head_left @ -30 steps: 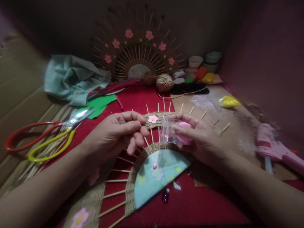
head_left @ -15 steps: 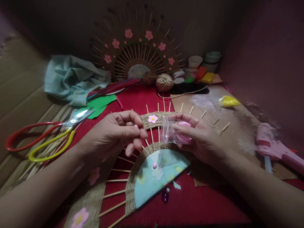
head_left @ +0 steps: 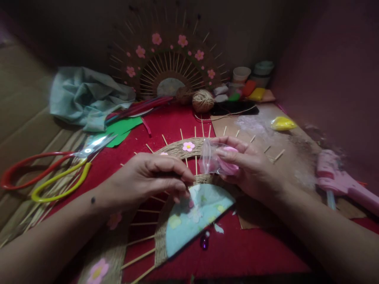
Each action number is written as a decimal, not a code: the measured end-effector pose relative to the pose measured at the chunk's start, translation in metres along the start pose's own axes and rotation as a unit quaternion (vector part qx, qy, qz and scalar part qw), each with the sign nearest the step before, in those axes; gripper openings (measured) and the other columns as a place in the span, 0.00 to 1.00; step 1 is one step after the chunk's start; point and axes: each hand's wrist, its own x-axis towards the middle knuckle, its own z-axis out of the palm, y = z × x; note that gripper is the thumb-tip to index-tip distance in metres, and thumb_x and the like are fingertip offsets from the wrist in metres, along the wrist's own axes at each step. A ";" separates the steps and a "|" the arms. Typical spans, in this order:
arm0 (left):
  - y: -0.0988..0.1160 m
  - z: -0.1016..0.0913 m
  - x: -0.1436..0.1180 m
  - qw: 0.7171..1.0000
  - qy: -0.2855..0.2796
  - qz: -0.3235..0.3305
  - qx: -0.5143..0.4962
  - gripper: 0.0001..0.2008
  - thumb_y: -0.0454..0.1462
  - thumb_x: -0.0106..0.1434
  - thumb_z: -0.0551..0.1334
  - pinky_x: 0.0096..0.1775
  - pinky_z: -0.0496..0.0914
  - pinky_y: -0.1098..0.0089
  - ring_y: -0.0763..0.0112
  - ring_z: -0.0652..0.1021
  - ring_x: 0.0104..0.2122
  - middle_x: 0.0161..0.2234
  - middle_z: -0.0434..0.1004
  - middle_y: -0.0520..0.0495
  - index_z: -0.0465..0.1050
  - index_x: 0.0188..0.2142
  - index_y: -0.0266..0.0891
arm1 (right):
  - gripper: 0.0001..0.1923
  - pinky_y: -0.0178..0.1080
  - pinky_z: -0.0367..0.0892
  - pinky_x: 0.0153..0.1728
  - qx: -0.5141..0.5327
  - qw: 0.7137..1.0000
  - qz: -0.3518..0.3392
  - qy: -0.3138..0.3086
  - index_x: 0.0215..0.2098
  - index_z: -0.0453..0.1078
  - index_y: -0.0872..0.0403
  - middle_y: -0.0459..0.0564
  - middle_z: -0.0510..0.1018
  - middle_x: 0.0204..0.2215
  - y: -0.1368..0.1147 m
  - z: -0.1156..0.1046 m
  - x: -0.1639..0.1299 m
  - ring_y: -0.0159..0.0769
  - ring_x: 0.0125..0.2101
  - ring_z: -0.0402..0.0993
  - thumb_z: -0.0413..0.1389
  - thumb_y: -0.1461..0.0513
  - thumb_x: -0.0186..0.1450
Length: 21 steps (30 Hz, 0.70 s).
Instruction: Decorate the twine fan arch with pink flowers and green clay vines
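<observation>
My right hand (head_left: 247, 159) grips a small clear plastic bag (head_left: 205, 157) with soft pink clay (head_left: 230, 159) inside. Its mouth faces my left hand (head_left: 166, 177), whose thumb and fingers are pinched together above the half-round fan; whatever is between the fingertips is hidden. Under them lies the fan's light-blue patterned centre (head_left: 186, 236), with a small pink ball (head_left: 191, 204) on it, partly in shadow. Around the centre run thin sticks woven with twine into a band (head_left: 174, 146). A pink flower with a yellow middle (head_left: 188, 146) is on that band, and a larger pink flower (head_left: 98, 271) lies lower left.
Scissors (head_left: 85, 152) with red and yellow handles lie at left, beside green sheets (head_left: 126, 128) and a blue-grey cloth (head_left: 89, 94). A twine ball (head_left: 203, 100) and a finished-looking fan (head_left: 177, 63) stand behind. At right are a yellow clay packet (head_left: 283, 124) and a pink glue gun (head_left: 340, 177).
My left hand has moved right and down over the blue centre, turning its back upward. A tiny pink bit seen at its fingertips is now hidden. My right hand keeps the bag nearly in place.
</observation>
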 end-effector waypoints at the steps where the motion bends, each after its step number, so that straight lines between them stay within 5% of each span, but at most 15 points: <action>1: 0.000 0.002 -0.001 0.999 -0.001 0.012 0.037 0.05 0.31 0.59 0.64 0.28 0.76 0.76 0.73 0.80 0.26 0.29 0.80 0.50 0.78 0.34 0.39 | 0.12 0.26 0.54 0.16 -0.002 1.000 -0.003 0.002 0.39 0.71 0.51 0.41 0.65 0.22 -0.001 0.000 0.000 0.22 0.18 0.57 0.62 0.59 0.56; 5: -0.001 0.005 -0.001 0.967 0.008 0.131 0.221 0.02 0.33 0.61 0.64 0.25 0.68 0.83 0.81 0.75 0.23 0.23 0.77 0.55 0.75 0.30 0.38 | 0.12 0.26 0.54 0.15 -0.002 1.000 -0.004 0.012 0.39 0.70 0.51 0.42 0.67 0.22 -0.003 0.001 -0.001 0.23 0.18 0.59 0.62 0.60 0.56; 9: -0.005 0.005 0.000 0.912 -0.029 0.224 0.344 0.05 0.32 0.64 0.61 0.33 0.68 0.79 0.78 0.76 0.31 0.32 0.76 0.51 0.75 0.38 0.39 | 0.12 0.26 0.57 0.16 0.000 1.000 -0.001 0.017 0.38 0.70 0.51 0.42 0.68 0.23 -0.003 0.001 -0.002 0.24 0.19 0.63 0.62 0.60 0.55; 21: -0.022 0.019 0.001 0.876 -0.070 0.206 0.430 0.11 0.37 0.68 0.55 0.39 0.68 0.72 0.72 0.73 0.39 0.42 0.71 0.46 0.71 0.48 0.42 | 0.12 0.27 0.61 0.19 -0.001 1.000 0.003 0.010 0.38 0.71 0.50 0.41 0.71 0.26 -0.004 0.000 -0.001 0.23 0.20 0.64 0.62 0.60 0.55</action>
